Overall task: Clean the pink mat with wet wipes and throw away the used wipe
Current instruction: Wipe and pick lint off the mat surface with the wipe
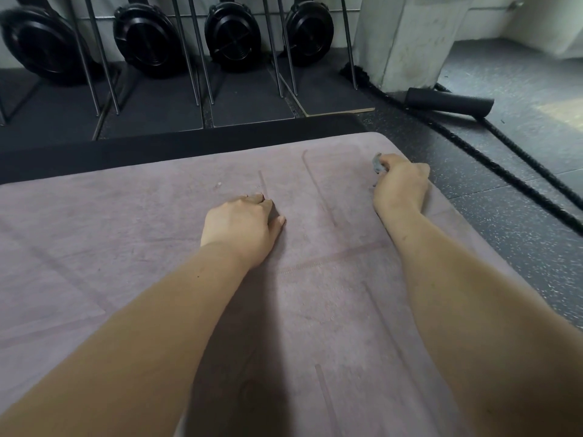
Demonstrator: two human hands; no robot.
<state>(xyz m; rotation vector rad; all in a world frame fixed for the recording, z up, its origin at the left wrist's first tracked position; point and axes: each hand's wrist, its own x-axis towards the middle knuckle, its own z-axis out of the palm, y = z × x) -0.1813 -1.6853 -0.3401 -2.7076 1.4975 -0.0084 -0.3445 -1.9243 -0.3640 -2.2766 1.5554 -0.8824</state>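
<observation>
The pink mat (132, 234) lies flat on the dark gym floor and fills most of the view. My right hand (399, 187) is near the mat's far right corner and grips a small, crumpled grey wipe (377, 164), most of it hidden inside the fist. My left hand (241, 230) rests on the middle of the mat with its fingers curled under and nothing seen in it. Faint line markings run along the mat.
A black mat (157, 149) lies under the pink one at the far side. Several black rowing machines (233, 36) stand upright along the back wall. A thick black rope (517, 159) with a handle (448, 100) runs across the speckled floor at right, by a concrete pillar (407, 36).
</observation>
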